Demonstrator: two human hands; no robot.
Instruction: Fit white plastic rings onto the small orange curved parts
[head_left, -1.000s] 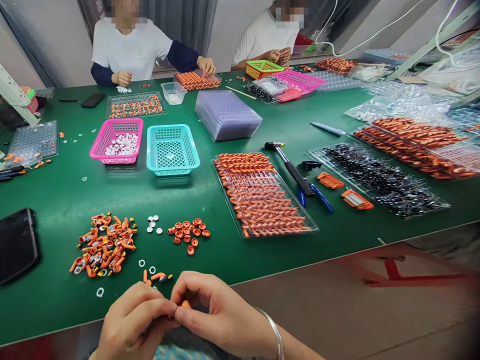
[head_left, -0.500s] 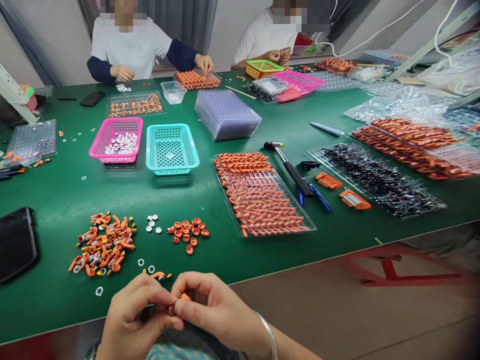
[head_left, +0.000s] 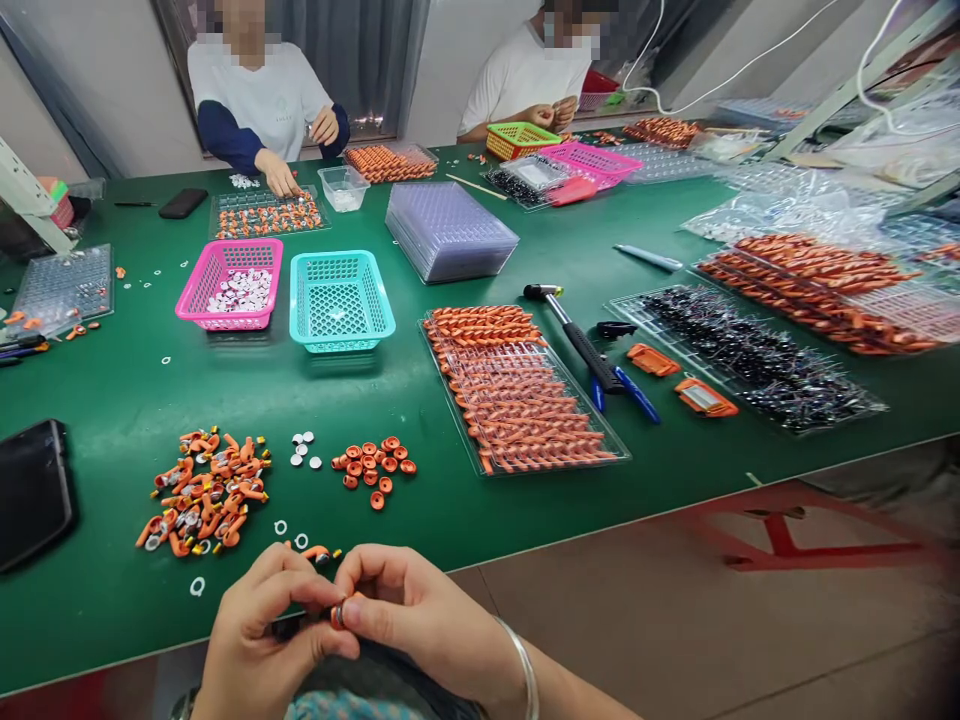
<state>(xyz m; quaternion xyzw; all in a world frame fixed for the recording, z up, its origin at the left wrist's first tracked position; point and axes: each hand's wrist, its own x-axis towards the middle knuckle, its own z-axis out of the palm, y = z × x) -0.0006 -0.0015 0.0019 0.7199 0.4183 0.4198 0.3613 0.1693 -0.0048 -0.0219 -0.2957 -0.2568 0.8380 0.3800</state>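
Observation:
Just over the table's near edge, my left hand (head_left: 262, 625) and my right hand (head_left: 420, 615) meet with fingertips pinched. Between them is a small orange earbud (head_left: 337, 616), mostly covered by the fingers; a dark and silvery rim shows at its end. Beyond my left hand lies a heap of orange earbud pieces (head_left: 210, 490) with stems, some yellow-tipped. One more orange earbud piece (head_left: 319, 553) lies just behind my fingers. Round orange earbud caps (head_left: 375, 462) form a loose group, with several white discs (head_left: 298, 460) beside them. Thin white rings (head_left: 197, 586) are scattered nearby.
A pink basket (head_left: 180, 305) holds white pieces, beside a turquoise basket (head_left: 300, 335). Rightward are a tray of orange parts (head_left: 525, 400), a hammer (head_left: 581, 345) and a tray of black wired parts (head_left: 750, 350). A phone (head_left: 34, 490) lies left. Two people sit opposite.
My hands stay together, with a slight shift in the fingers; more of the earbud's rim shows. Across the table, one person's hand has moved from the far tray to near their chest; the other reaches to the nearer tray.

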